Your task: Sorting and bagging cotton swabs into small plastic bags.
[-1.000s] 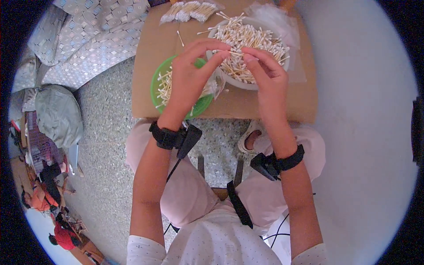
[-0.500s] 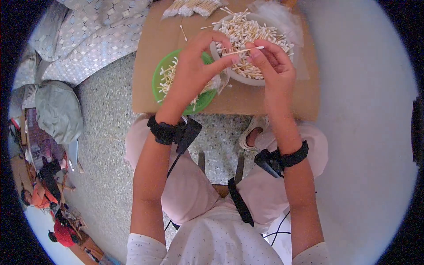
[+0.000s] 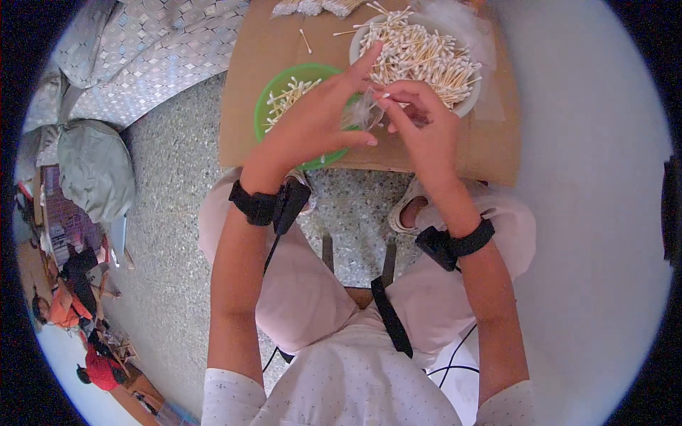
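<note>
We take the cardboard sheet (image 3: 245,135), lying flat on the speckled floor, as our landmark. Far to its left lies a grey-green bag (image 3: 96,167), and a patterned silver cloth (image 3: 156,50) spreads off its upper left corner.

On the left part of the cardboard sits a green plate (image 3: 273,99) with a small heap of cotton swabs (image 3: 288,96) on it. Our left hand (image 3: 316,121) lies over the right side of this plate, its fingers stretched out and loosely spread, the forefinger reaching toward the rim of the white bowl. Between the two hands, above the middle of the cardboard, we see a small whitish wisp (image 3: 362,113), perhaps cotton fluff or thin plastic; the view is too blurred to tell which, or to tell whether the left hand pinches it.

Our right hand (image 3: 419,124) hovers over the cardboard's near edge, its thumb and forefinger drawn together at the wisp, the other fingers curled. Just beyond it, on the right part of the cardboard, stands the white bowl (image 3: 465,106), heaped with many more swabs (image 3: 419,53). A few bundled swabs (image 3: 312,7) lie at the cardboard's far edge.
</note>
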Motion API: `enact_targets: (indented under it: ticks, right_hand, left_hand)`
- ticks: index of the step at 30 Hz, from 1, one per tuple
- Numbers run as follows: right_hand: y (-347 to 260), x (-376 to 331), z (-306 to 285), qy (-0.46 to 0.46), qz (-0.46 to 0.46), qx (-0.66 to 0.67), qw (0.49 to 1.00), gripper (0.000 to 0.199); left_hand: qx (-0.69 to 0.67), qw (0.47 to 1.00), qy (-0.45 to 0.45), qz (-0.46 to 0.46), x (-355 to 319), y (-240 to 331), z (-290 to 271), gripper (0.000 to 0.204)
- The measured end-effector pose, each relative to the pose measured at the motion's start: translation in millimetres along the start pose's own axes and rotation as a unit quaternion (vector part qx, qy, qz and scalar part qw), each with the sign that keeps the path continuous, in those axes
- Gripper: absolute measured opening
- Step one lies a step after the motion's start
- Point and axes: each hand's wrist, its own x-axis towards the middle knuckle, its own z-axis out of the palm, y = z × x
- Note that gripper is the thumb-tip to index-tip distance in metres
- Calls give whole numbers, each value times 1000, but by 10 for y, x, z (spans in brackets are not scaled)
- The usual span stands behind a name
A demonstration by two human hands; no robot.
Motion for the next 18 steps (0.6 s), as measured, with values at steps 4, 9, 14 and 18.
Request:
enact_targets:
  ticks: [4,9,14,18]
  right_hand:
    - [20,-7,3,2,-16,14,1000,12]
    - [9,-34,13,13,-36,47,998,13]
    - [51,-66,5,24,-15,62,998,13]
    - [59,-100,3,4,3,2,1000,11]
  left_hand:
    - [-5,1000,27,-8,31,103,22,96]
    - [-19,998,33,-53,39,146,50,96]
    - [11,998,45,-39,33,114,82,97]
    - [-13,997,44,-56,18,97,123,96]
